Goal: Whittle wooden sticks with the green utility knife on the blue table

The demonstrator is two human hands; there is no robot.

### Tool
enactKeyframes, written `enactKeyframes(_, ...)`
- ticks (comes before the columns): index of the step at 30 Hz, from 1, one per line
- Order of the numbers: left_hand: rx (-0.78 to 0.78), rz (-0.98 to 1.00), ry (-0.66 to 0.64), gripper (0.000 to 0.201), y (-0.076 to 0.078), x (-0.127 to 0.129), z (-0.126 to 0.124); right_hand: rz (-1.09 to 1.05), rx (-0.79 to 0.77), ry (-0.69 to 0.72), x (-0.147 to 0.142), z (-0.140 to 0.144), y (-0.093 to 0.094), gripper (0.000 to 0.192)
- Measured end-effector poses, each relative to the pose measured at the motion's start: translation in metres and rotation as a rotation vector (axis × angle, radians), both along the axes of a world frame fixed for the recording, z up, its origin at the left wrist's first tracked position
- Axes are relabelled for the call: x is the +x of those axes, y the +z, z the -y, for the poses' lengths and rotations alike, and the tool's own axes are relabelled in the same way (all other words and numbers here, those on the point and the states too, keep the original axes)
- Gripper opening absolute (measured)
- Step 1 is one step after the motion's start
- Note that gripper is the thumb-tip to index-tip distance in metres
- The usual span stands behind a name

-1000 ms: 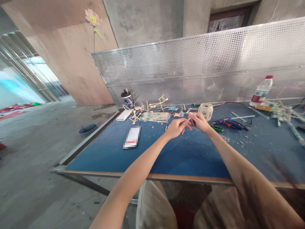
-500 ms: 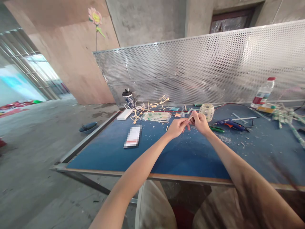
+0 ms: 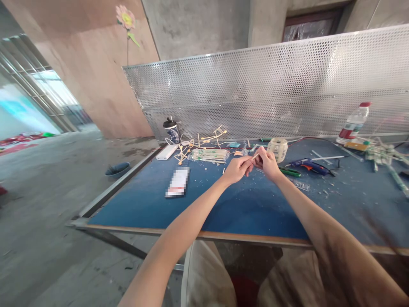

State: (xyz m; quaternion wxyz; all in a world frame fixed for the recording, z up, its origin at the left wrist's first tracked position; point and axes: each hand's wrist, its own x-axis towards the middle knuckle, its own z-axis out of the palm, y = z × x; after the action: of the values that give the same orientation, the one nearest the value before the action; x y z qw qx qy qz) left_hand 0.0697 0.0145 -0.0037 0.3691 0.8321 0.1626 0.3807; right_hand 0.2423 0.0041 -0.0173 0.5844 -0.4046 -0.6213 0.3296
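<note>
Here my left hand [image 3: 235, 169] and right hand [image 3: 267, 163] meet above the blue tabletop [image 3: 223, 204], both pinching one thin wooden stick [image 3: 254, 157] between fingertips. At one o'clock stands a pale tape roll [image 3: 277, 149]; at three o'clock lie green cutters [image 3: 290, 172] and a blue glue gun [image 3: 307, 164]. At eleven o'clock a stick bundle [image 3: 209, 155] waits by a partly built stick frame [image 3: 204, 143], so I judge the building is unfinished.

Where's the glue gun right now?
In the head view, the glue gun lies on the blue table, right of the hands, beside the green pliers.
</note>
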Motion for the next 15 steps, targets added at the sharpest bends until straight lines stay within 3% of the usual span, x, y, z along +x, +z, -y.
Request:
enactKeyframes(5,0.014,-0.046,0.034,0.042,-0.003,0.0,-0.007,0.108,0.013,-0.056,0.001,-0.001,0.002,0.064)
enactKeyframes(8,-0.007,0.01,0.137,0.043,-0.005,-0.005,-0.02,0.239,0.024,-0.143,0.01,-0.001,0.004,0.062)
enactKeyframes(12,-0.048,0.271,0.453,0.048,-0.004,-0.028,-0.049,0.434,0.014,-0.351,0.025,-0.002,0.005,0.053)
enactKeyframes(15,-0.022,0.175,0.747,0.042,-0.003,-0.052,-0.068,0.517,-0.028,-0.517,0.031,-0.003,0.008,0.046)
